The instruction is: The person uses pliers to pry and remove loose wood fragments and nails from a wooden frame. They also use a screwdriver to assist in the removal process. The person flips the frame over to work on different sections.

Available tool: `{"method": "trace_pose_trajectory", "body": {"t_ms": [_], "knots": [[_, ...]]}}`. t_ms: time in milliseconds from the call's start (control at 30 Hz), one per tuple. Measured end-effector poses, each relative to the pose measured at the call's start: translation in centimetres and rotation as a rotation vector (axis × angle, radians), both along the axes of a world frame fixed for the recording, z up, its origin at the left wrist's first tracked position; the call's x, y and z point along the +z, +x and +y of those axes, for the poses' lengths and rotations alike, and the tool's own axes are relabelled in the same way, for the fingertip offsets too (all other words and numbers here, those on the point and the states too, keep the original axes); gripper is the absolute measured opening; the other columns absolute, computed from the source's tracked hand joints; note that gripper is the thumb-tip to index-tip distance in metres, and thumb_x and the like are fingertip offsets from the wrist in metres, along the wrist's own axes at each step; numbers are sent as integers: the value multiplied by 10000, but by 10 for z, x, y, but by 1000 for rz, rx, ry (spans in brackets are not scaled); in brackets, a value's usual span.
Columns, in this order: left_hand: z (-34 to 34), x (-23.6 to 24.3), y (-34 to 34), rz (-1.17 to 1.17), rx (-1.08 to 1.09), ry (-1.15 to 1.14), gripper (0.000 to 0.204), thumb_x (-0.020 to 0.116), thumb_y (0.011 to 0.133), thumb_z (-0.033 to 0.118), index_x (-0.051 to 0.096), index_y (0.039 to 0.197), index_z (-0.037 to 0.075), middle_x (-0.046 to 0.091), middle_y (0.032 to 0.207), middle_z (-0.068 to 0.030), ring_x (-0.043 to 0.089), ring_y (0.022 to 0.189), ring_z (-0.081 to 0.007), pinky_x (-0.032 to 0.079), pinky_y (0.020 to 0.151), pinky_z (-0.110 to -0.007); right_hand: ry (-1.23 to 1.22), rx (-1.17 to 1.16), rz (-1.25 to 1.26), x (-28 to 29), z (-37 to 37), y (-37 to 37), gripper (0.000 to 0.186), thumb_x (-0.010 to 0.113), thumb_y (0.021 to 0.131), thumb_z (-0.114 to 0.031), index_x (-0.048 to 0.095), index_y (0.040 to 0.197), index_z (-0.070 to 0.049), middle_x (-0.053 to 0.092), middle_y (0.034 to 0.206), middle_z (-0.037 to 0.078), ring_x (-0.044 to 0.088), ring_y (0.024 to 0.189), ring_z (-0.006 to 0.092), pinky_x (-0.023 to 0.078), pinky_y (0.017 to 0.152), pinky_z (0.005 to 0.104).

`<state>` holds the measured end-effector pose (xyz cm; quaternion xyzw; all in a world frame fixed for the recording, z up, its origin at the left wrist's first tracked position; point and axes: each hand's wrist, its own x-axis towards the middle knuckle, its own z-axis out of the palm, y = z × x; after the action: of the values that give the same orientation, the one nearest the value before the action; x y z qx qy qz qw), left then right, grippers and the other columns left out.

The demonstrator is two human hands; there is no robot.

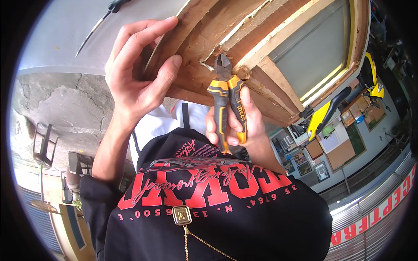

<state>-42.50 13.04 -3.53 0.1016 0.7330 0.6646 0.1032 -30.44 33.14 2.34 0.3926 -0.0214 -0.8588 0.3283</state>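
Note:
My right hand (239, 124) is closed around the handles of yellow-and-black diagonal cutters (228, 91). Their dark jaws point away from me and lie over a splintered spot (213, 61) in a wooden frame (261, 41). I cannot tell whether the jaws touch the wood. My left hand (141, 65) is at the frame's left edge, thumb and fingers spread apart. Its index fingertip meets the thin edge of the wood, and the thumb is over the near side. Some of its lower fingers are hidden.
A screwdriver-like tool (98, 28) with a thin shaft lies on the grey surface (65, 43) at the far left. Two yellow-and-black tool parts (324, 116) stick out beside the frame's right side. A grey panel (311, 52) sits within the frame. Cracked concrete (61, 98) shows at left.

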Motion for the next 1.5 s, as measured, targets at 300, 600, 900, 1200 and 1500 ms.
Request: {"method": "trace_pose_trajectory", "body": {"t_ms": [300, 600, 900, 1200, 1500], "knots": [[5, -3, 1, 0, 54, 40, 464, 689, 697, -47, 611, 1154, -39, 565, 1040, -119, 515, 817, -127, 430, 701, -224, 127, 23, -58, 6, -4, -8, 738, 302, 926, -637, 377, 431, -93, 611, 937, 323, 663, 749, 311, 376, 351, 201], [6, -3, 1, 12, 58, 24, 459, 700, 697, -33, 621, 1148, -21, 570, 1029, -111, 508, 781, -123, 434, 677, -222, 962, 712, 79, 40, -6, -40, 673, 390, 971, -495, 437, 454, -67, 641, 756, 220, 638, 591, 222, 377, 405, 227], [6, -5, 2, -35, 72, 48, 452, 717, 708, -6, 616, 1148, -20, 579, 1039, -117, 545, 845, -148, 456, 743, -236, 1870, 1271, 510, 57, -51, -48, 465, 643, 853, -363, 626, 639, 50, 583, 615, 191, 604, 528, 357, 473, 471, 427], [0, 69, 15, 86, -225, -337, 239, 723, 787, 137, 660, 981, 15, 620, 800, -96, 557, 688, -209, 455, 625, -317, 2020, 1033, 767, 74, -39, -6, 335, 767, 732, -279, 628, 702, 25, 600, 900, 149, 624, 745, 306, 516, 574, 379], [44, 48, 129, -988, -362, -210, 169, 632, 898, 124, 611, 828, -29, 571, 575, -37, 502, 464, -79, 378, 417, -228, 1933, 1169, 643, 70, 3, 121, 514, 643, 790, -491, 701, 757, 18, 568, 969, 151, 570, 936, 287, 518, 710, 386]]}}
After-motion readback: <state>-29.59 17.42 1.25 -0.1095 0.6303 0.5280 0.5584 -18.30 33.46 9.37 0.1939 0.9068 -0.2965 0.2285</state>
